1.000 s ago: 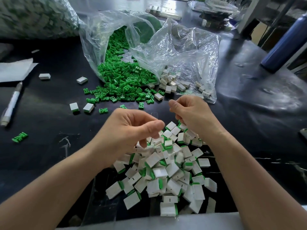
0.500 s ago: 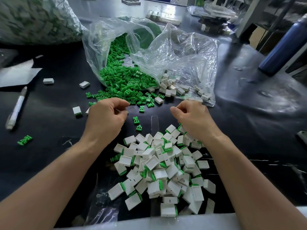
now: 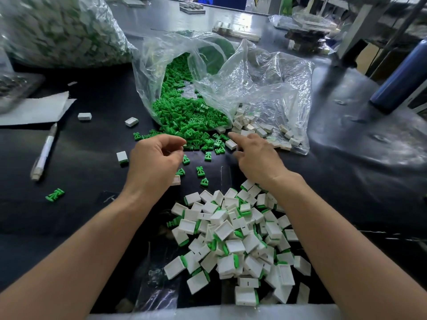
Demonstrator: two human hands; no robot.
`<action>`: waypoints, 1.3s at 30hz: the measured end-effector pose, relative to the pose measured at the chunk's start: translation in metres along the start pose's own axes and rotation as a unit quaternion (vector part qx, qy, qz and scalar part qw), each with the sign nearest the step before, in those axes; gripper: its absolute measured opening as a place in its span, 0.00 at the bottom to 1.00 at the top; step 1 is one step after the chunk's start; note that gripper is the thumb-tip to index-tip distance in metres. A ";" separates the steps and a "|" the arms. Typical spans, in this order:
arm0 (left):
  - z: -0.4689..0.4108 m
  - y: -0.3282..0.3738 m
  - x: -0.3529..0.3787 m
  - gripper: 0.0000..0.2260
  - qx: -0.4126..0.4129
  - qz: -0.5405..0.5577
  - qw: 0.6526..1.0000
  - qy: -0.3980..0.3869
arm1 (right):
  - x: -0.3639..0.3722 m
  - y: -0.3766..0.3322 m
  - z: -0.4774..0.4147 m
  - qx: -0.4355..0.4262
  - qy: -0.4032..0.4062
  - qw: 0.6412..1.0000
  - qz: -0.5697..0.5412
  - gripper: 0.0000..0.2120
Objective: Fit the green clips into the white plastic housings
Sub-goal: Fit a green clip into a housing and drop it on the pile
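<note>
A clear bag [image 3: 265,84] lies open on the black table, with green clips [image 3: 184,116] spilling from its left side and white housings [image 3: 254,129] from its right. My left hand [image 3: 154,162] hovers over the loose clips with fingers curled and thumb near the forefinger; what it holds is hidden. A white housing [image 3: 176,180] peeks out beside its heel. My right hand [image 3: 256,158] stretches forward, forefinger straight, its tip by a single white housing [image 3: 231,144]. Near me lies a heap of housings with clips fitted [image 3: 231,232].
A pen [image 3: 44,153] and white paper [image 3: 34,109] lie at the left. A large full bag [image 3: 57,31] fills the far left corner, and a blue bottle [image 3: 397,75] stands at the right. Stray clips [image 3: 55,195] and housings [image 3: 122,156] dot the table.
Both hands moved forward from above the finished heap to the bag's mouth. My right hand went from curled to an outstretched forefinger.
</note>
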State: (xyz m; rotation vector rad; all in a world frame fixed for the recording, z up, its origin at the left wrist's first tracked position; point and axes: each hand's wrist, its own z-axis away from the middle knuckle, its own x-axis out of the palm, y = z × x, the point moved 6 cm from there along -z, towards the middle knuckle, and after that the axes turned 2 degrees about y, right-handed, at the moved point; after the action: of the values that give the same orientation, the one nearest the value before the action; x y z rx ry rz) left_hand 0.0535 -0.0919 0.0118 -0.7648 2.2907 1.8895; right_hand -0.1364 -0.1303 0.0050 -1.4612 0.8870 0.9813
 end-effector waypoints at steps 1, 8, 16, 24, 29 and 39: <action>-0.001 -0.001 -0.001 0.10 -0.006 0.011 1.000 0.002 | 0.003 0.000 -0.004 -0.001 -0.014 1.000 0.024 0.24; 0.000 -0.002 -0.001 0.11 -0.029 0.048 0.998 -0.008 | -0.001 0.001 -0.005 -0.007 0.019 1.000 0.012 0.12; 0.020 0.022 0.018 0.19 0.032 0.064 0.984 -0.162 | -0.015 -0.032 0.032 -0.044 -0.050 0.930 -0.362 0.05; 0.029 0.024 0.027 0.10 0.025 0.101 0.972 -0.209 | -0.014 -0.033 0.038 -0.060 0.022 0.932 -0.358 0.09; 0.024 0.020 0.022 0.08 0.002 0.077 0.984 -0.158 | -0.014 -0.030 0.035 -0.084 0.077 0.965 -0.236 0.07; 0.012 0.004 0.008 0.07 -0.110 0.172 0.977 -0.068 | 0.011 -0.037 0.025 -0.181 -0.016 0.983 -0.001 0.21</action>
State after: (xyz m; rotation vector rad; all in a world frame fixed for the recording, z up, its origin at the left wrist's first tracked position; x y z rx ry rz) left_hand 0.0420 -0.0829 0.0097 -0.2498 2.2706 2.2874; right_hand -0.1006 -0.1017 0.0070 -1.7427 0.7065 1.2071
